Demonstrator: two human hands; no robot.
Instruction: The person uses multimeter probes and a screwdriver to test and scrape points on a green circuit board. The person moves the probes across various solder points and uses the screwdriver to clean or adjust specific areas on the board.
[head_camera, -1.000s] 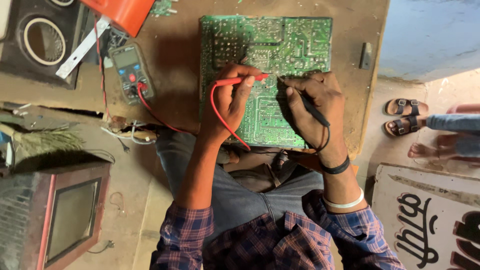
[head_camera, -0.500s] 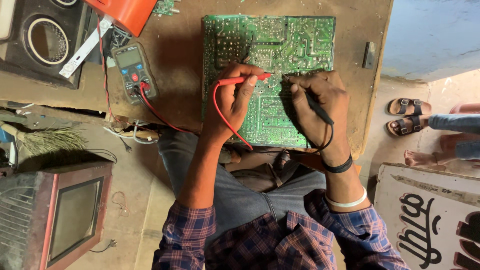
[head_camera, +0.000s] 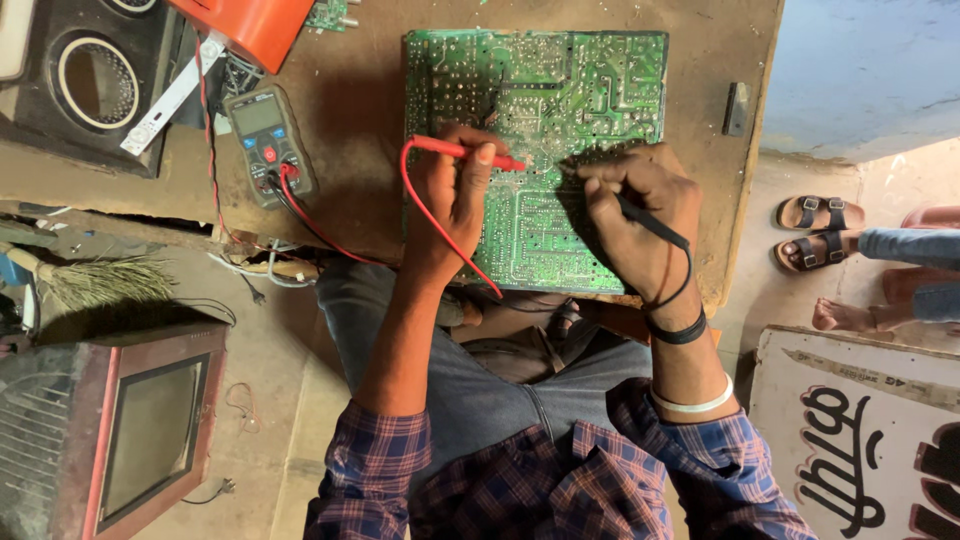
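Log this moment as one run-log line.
left hand: holds red probe on board | right hand: holds black probe on board | meter: left of board

I see the left hand (head_camera: 452, 200) pinching a red probe (head_camera: 468, 152), the right hand (head_camera: 640, 215) pinching a black probe (head_camera: 650, 222); both tips touch the green circuit board (head_camera: 600, 70). A multimeter (head_camera: 268, 143) lies on the surface (head_camera: 350, 120), left.

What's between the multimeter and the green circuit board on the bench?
Head view: mostly bare brown bench top between the multimeter and the circuit board. Only the red probe lead crosses it lower down, running toward the left hand.
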